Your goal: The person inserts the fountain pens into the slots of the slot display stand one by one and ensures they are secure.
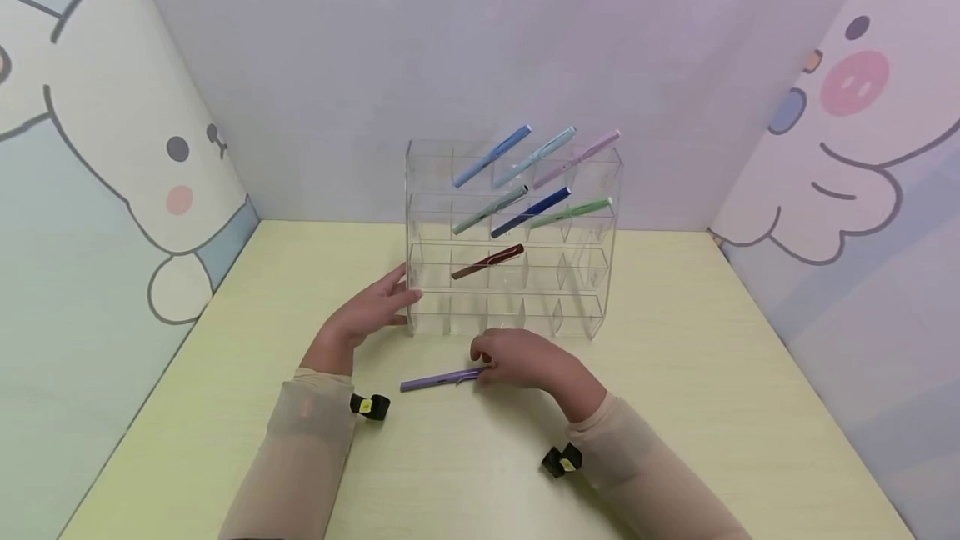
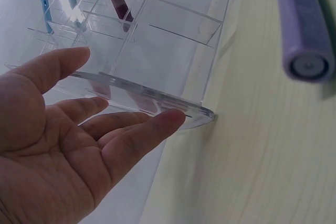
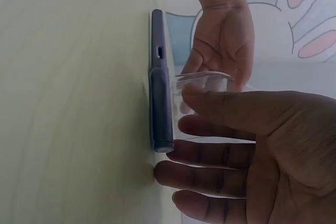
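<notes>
A purple pen point(image 1: 441, 380) lies on the table in front of a clear acrylic pen rack point(image 1: 408, 223). My right hand point(image 1: 528, 363) is over the pen's right end. In the right wrist view its thumb and fingers are spread apart, with the fingertips right by the end of the purple pen point(image 3: 161, 103) and not closed round it. At the rack's lower left side rests my left hand point(image 1: 366, 312). Its fingers point(image 2: 147, 137) lie loosely extended along the rack's side panel, with the thumb apart from them, as the left wrist view shows.
The rack's upper rows hold several slanted pens, among them a light blue one point(image 1: 537, 155), a dark blue one point(image 1: 531, 212) and a green one point(image 1: 573, 213). Lower down sits a dark red pen point(image 1: 487, 262). Behind the rack rises a pale wall point(image 1: 337, 90).
</notes>
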`<state>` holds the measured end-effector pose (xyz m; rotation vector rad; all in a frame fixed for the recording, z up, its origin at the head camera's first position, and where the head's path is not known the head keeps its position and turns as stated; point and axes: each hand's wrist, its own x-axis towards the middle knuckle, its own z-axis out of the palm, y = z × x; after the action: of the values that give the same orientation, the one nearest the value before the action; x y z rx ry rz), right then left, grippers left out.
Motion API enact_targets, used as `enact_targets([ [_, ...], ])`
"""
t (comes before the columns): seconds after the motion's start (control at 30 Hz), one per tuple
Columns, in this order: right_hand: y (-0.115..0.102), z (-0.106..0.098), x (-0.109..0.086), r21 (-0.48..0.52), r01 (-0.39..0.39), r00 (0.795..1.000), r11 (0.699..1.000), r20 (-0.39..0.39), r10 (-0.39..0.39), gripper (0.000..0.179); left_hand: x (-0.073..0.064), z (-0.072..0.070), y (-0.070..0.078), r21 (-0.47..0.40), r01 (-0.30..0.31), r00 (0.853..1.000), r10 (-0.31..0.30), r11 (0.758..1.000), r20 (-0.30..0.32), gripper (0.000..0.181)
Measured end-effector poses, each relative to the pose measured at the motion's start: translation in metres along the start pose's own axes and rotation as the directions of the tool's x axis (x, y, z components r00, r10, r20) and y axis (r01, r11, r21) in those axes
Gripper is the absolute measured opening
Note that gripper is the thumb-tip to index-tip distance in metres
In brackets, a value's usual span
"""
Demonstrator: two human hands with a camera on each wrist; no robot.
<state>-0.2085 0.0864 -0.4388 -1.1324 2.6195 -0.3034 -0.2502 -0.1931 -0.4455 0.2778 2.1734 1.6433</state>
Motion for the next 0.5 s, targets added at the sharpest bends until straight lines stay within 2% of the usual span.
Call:
enact_targets([
  [0.1,0.001,0.006,0.003,-0.017,-0.028,1.0,0.999,0.001,0.028,0.027,0.001,0.0,0.001,0.002,-0.001,1.0,0.001,1.0,-0.005,0.071],
  [0.3,0.001,0.014,0.006,-0.054,-0.07,0.997,0.996,0.036,0.072,0.018,0.0,0.001,0.002,0.002,0.014,1.0,-0.014,1.0,-0.002,0.072],
  [0.5,0.003,0.006,0.002,-0.066,-0.045,0.999,0.997,0.0,0.046,0.012,-0.001,0.001,0.001,-0.002,0.008,1.0,-0.008,1.0,-0.003,0.074],
])
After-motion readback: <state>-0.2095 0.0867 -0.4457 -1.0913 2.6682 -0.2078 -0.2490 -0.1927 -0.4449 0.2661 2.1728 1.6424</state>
